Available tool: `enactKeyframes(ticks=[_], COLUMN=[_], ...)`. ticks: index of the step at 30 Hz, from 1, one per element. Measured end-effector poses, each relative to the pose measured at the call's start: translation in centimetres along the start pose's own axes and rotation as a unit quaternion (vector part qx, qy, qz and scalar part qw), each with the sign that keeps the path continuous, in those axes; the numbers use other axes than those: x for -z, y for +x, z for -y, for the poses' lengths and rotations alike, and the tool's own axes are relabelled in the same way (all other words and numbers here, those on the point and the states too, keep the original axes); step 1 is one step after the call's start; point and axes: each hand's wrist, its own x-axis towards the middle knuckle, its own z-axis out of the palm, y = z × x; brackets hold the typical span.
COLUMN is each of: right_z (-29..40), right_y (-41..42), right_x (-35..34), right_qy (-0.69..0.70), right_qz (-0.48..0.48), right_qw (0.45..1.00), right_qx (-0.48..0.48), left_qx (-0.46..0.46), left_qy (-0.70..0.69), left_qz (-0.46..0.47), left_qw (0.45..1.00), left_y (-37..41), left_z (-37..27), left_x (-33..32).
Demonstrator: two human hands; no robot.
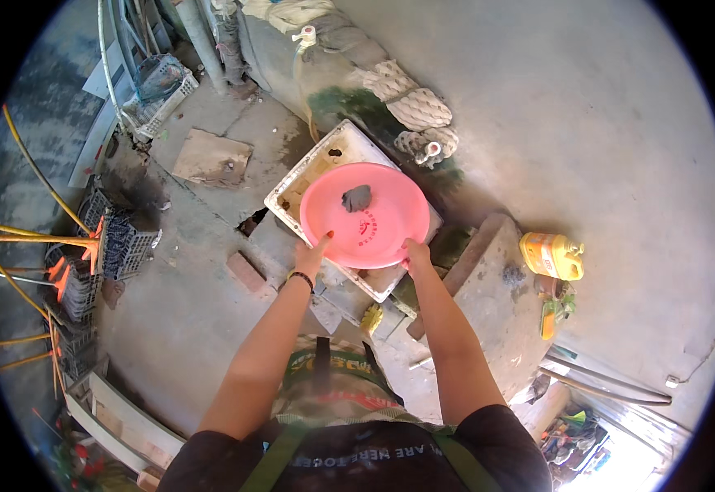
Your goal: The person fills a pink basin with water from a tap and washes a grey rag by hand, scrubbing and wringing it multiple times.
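Observation:
Both hands grip the near rim of a round pink plastic basin. My left hand holds it at the lower left, thumb over the rim. My right hand holds the lower right edge. A crumpled dark grey cloth or lump lies inside, above printed red marks on the basin's bottom. The basin is over a dirty white rectangular sink or tub; whether it rests on it or is held just above cannot be told.
Taps and wrapped pipes run along the wall beyond. A yellow jug stands on a ledge at right. A brick and a flat board lie on the floor; brooms and black crates are at left.

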Motion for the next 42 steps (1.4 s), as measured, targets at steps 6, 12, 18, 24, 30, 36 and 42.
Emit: enactKeyframes(ticks=[6,12,18,24,30,36,42], right_z=[0.2,7.6,21.8,22.0,22.0,22.7,23.2], right_y=[-0.3,3.5,-3.4,-2.5,-1.4,-1.6,-2.2], right_x=[0.4,2.9,-2.4,-3.0,-2.7,-1.9,-1.7], right_qy=[0.03,-0.447,-0.354,-0.469,-0.516,-0.603,-0.629], right_qz=[0.086,-0.198,-0.121,-0.112,-0.073,-0.054,-0.053], right_qw=[0.996,0.753,0.84,0.788,0.757,0.661,0.627], right_qx=[0.018,0.44,0.392,0.383,0.395,0.443,0.456], left_qx=[0.085,0.093,0.035,-0.009,0.013,0.012,0.016], left_qy=[-0.259,-0.332,-0.286,-0.277,-0.243,-0.258,-0.26], left_qz=[0.251,0.214,0.153,0.155,0.138,0.162,0.157], left_qw=[0.929,0.914,0.945,0.948,0.96,0.952,0.953], left_y=[1.1,2.6,2.5,1.6,1.5,2.3,2.2], left_z=[1.0,0.3,-1.7,-2.5,-3.0,-3.1,-3.2], left_x=[-0.4,-4.2,-5.9,-6.4,-6.6,-6.0,-5.1])
